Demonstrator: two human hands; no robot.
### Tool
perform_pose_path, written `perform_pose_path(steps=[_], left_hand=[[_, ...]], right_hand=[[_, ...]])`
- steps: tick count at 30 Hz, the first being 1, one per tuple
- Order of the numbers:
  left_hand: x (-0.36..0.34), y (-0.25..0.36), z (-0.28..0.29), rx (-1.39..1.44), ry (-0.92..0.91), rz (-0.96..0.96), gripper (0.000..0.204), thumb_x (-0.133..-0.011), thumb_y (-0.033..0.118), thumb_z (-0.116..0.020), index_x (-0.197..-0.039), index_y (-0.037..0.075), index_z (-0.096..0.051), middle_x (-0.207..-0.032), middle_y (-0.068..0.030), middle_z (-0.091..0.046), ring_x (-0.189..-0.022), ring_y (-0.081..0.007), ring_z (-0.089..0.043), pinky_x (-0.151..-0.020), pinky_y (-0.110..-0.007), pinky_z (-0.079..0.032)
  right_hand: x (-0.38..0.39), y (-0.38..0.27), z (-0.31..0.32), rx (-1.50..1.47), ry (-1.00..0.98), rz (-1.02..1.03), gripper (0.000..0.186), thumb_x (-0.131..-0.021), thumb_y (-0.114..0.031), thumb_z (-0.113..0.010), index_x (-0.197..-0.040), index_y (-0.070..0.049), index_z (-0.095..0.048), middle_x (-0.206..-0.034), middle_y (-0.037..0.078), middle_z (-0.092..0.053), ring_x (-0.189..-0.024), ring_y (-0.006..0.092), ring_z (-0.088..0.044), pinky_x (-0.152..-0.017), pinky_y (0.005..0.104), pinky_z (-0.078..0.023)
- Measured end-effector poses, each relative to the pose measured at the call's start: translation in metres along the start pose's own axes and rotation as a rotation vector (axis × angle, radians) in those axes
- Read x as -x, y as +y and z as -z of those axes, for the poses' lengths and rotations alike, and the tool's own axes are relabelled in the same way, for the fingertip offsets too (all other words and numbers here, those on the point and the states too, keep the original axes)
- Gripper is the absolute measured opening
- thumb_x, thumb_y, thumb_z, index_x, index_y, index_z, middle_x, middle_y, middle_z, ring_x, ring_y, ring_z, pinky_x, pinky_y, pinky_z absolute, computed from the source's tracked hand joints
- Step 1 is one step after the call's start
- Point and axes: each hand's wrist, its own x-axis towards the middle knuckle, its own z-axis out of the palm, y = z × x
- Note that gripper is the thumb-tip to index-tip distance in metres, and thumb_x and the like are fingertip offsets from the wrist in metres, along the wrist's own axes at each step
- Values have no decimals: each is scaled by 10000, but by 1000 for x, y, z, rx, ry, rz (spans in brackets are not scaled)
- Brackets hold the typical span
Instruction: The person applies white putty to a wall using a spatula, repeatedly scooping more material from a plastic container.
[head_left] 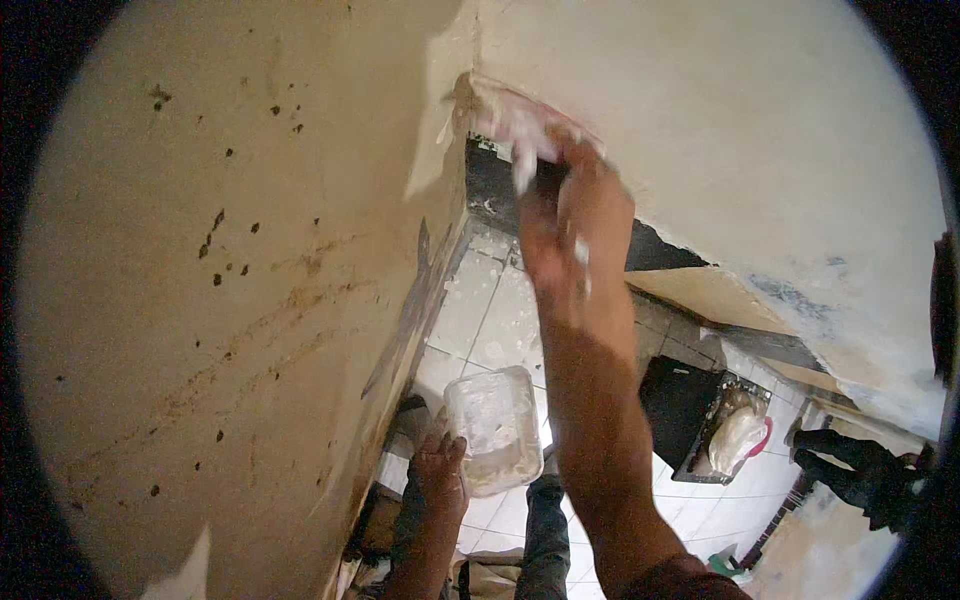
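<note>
My right hand point(585, 195), smeared with white paste, reaches up to the corner between two walls. Its fingers are closed on a thin, flat pinkish spreader point(515, 112), which lies against the right wall point(700, 110). Motion blurs the spreader and fingertips, so its exact shape is hard to make out. Low in front of me, my left hand point(440, 462) grips the left side of a clear plastic tub point(493, 425). White paste coats the tub's inside.
The left wall point(250, 330) is stained with dark spots. Below is a tiled floor point(500, 310) with white splatters. To the right lies a black board point(680, 400) beside a white bag point(738, 440). Another person's dark-clothed legs point(850, 465) show at far right.
</note>
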Motion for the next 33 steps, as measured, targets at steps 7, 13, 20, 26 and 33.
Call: perform_pose_path(steps=[7, 13, 20, 26, 33], left_hand=[[4, 11, -16, 120, 10, 8, 601, -781, 215, -702, -1282, -41, -489, -1204, -170, -546, -1122, -244, -499, -992, -359, -367], [9, 13, -11, 142, 22, 77, 520, -772, 163, -691, -1220, -37, -521, -1200, -141, -556, -1106, -234, -513, -983, -364, -376], [5, 7, 1, 210, -6, -13, 620, -772, 163, -678, -1312, -39, -449, -1261, -126, -530, -1143, -258, -509, -993, -383, -399], [7, 1, 9, 209, 25, 56, 464, -778, 142, -630, -1203, -3, -517, -1134, -113, -561, -1032, -243, -537, -944, -371, -414], [8, 4, 10, 274, 100, 187, 426, -766, 81, -637, -1166, -12, -525, -1059, -113, -578, -972, -226, -562, -880, -384, -463]], right_hand=[[11, 38, 2, 300, -266, -38, 206, -902, -75, -510, -1058, 17, -607, -1038, 150, -647, -876, 259, -629, -728, 387, -519], [-19, -47, 66, -940, 73, -471, 194, -881, -52, -535, -1041, 13, -621, -977, 136, -638, -842, 233, -628, -729, 342, -512], [87, -60, 126, -191, -62, -125, 266, -830, -63, -623, -1084, 13, -623, -977, 103, -608, -807, 205, -607, -723, 299, -498], [23, -30, 143, 522, -193, 1092, 433, -696, -138, -724, -1121, -86, -662, -994, 77, -590, -843, 238, -585, -733, 332, -483], [-54, 7, 82, 562, -630, 1306, 460, -749, -212, -662, -1188, -112, -564, -1103, 82, -569, -1009, 241, -568, -861, 352, -497]])
